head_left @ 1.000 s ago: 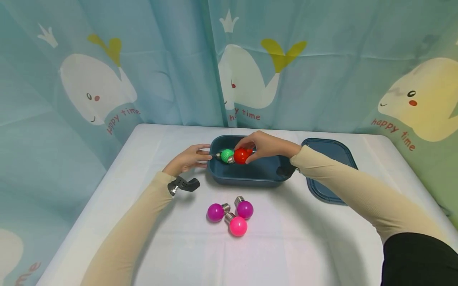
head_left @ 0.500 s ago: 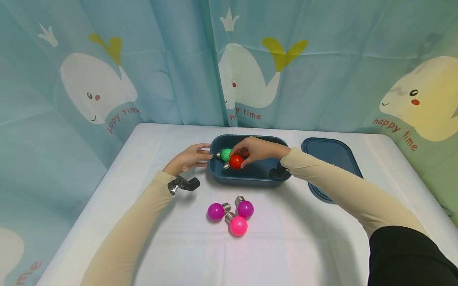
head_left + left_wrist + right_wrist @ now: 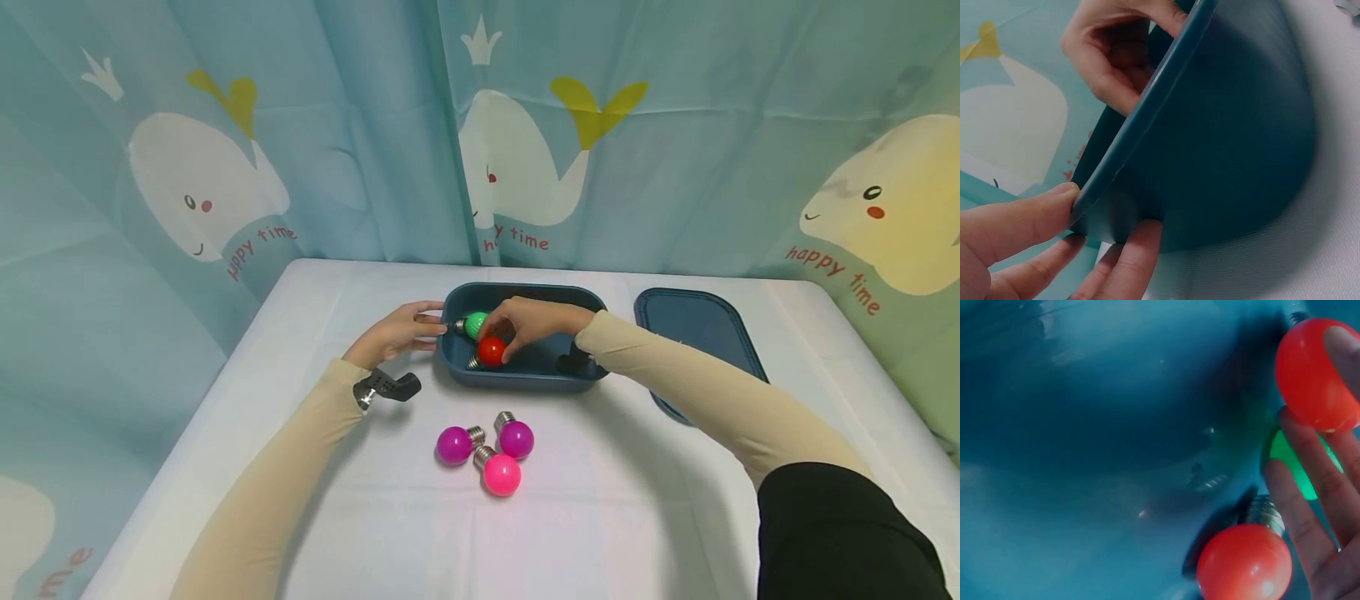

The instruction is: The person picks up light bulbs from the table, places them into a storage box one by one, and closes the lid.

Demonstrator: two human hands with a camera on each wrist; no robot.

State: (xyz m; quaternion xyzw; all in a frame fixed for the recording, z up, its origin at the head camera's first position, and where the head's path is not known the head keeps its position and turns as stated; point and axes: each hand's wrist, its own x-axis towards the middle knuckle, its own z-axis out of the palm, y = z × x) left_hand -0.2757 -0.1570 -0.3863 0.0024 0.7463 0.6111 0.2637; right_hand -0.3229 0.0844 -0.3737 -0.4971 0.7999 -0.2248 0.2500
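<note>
My right hand [image 3: 525,321] is inside the dark blue box [image 3: 525,385] and pinches a red light bulb [image 3: 491,352] by its globe, low near the front left corner. In the right wrist view the held bulb is at the upper right, and a second red bulb [image 3: 1244,565] lies on the box floor. A green bulb [image 3: 476,325] rests at the box's left end, partly behind my fingers in the right wrist view. My left hand [image 3: 397,335] touches the box's left end with extended fingers; the left wrist view has fingertips on the rim and outer wall.
Two purple bulbs [image 3: 454,446] and a pink bulb [image 3: 502,474] lie on the white cloth in front of the box. A dark blue lid [image 3: 697,329] lies to the right, partly under my right forearm. A whale-print curtain [image 3: 375,167] hangs behind the table.
My right hand has moved left and toward me inside the box, lowering the red bulb toward the front left corner. The left hand and the bulbs on the cloth stay put.
</note>
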